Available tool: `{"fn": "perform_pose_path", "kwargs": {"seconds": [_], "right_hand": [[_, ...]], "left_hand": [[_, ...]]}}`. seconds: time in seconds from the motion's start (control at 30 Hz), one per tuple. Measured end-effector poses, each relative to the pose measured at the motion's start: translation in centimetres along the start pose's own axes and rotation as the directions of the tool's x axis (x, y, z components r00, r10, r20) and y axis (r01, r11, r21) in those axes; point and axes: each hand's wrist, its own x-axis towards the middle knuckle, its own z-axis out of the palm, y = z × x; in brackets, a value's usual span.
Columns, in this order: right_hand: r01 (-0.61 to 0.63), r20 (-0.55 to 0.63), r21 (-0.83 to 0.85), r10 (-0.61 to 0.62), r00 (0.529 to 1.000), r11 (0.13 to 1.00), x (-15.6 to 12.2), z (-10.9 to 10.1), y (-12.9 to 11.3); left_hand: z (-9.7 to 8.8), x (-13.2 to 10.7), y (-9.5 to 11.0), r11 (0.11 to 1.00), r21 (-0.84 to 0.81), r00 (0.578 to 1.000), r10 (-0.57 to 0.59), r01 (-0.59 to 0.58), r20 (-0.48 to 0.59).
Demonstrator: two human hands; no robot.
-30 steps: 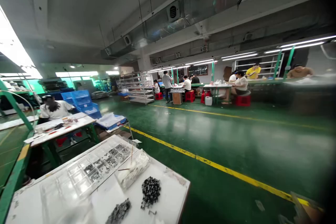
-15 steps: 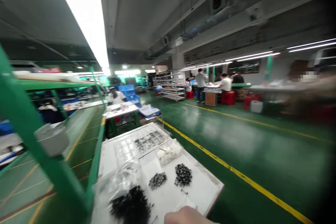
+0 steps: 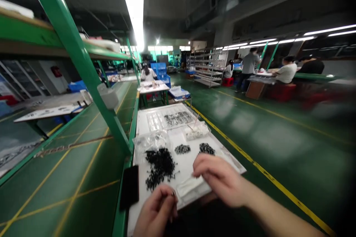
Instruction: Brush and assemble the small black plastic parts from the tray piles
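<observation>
My left hand (image 3: 159, 209) is at the table's near edge, thumb and forefinger pinched on a small dark part (image 3: 173, 193). Just beyond it lies a loose heap of black parts (image 3: 160, 166) with thin stems, spilling from a clear plastic bag (image 3: 155, 140). My right hand (image 3: 219, 177) hangs over a white cloth or sheet (image 3: 189, 189), its fingers curled down and together; whatever is between them is hidden. Past its knuckles sits a pile of small black parts (image 3: 206, 149), partly covered by the hand. A greyer pile (image 3: 182, 149) lies to its left.
The white table (image 3: 230, 163) also carries a pack of white material (image 3: 197, 130) and a sheet with rows of parts (image 3: 178, 117). A dark phone-like slab (image 3: 129, 187) lies at left by a green post (image 3: 91, 77). People work at tables farther off.
The view has swung down and to the right. Both hands now show over the near table edge; before, only part of one hand was visible at the bottom.
</observation>
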Motion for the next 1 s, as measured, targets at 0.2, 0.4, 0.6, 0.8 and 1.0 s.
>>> {"fn": "perform_pose_path", "kwargs": {"seconds": [0.2,0.4,0.6,0.8,1.0], "right_hand": [[0.089,-0.413,0.382,0.084,0.907,0.92,-0.3,-1.9,-0.6],[0.151,-0.523,0.73,0.402,0.752,0.667,-0.2,-1.2,-2.1],[0.11,-0.447,0.826,0.523,0.726,0.552,0.4,0.1,-2.0],[0.116,-0.423,0.853,0.546,0.723,0.508,0.8,0.6,-1.7],[0.099,-0.421,0.851,0.558,0.715,0.515,0.9,0.6,-1.3]], "left_hand": [[0.5,-1.1,3.9,0.977,-0.023,0.968,0.207,-0.212,-0.145],[1.5,-1.9,5.2,0.946,-0.145,0.952,0.268,-0.289,-0.148],[1.9,-2.1,6.1,0.948,-0.212,0.97,0.218,-0.236,-0.103],[1.8,-2.3,6.6,0.939,-0.256,0.971,0.204,-0.23,-0.126],[2.1,-2.0,6.9,0.938,-0.274,0.976,0.185,-0.211,-0.116]]}}
